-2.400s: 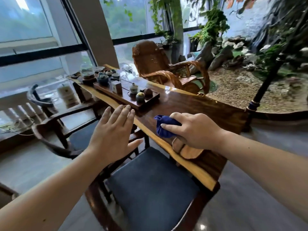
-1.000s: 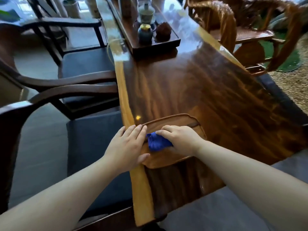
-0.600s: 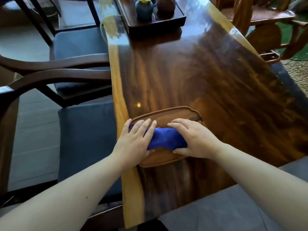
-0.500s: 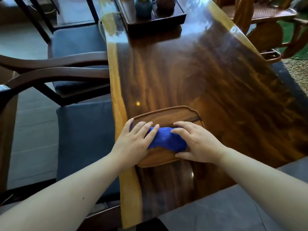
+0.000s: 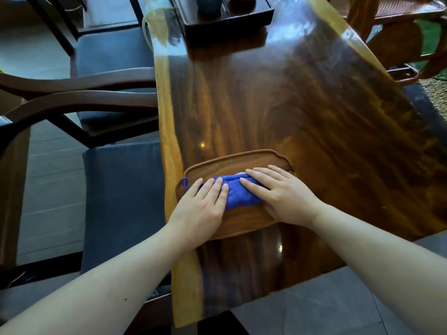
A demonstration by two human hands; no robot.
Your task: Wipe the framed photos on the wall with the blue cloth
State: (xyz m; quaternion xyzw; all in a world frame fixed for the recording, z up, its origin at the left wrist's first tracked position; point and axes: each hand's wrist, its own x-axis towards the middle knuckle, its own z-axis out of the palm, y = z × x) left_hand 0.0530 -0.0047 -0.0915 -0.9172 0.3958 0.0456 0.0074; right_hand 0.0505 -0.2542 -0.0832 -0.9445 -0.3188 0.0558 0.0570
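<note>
Left hand (image 5: 202,205) flat, fingers extended on bunched blue microfibre cloth (image 5: 238,193), right hand (image 5: 281,195) flat pressing it, shallow brown wooden tray (image 5: 238,220) beneath, glossy dark wooden table (image 5: 302,105)

My left hand (image 5: 202,209) and right hand (image 5: 281,197) cover both ends of the blue cloth (image 5: 238,193); only the strip between my fingers shows. Tray (image 5: 232,160) floor under my palms is hidden. Far beyond my fingertips, the dark tray (image 5: 227,20) and its pots are cut off by the top edge.
</note>
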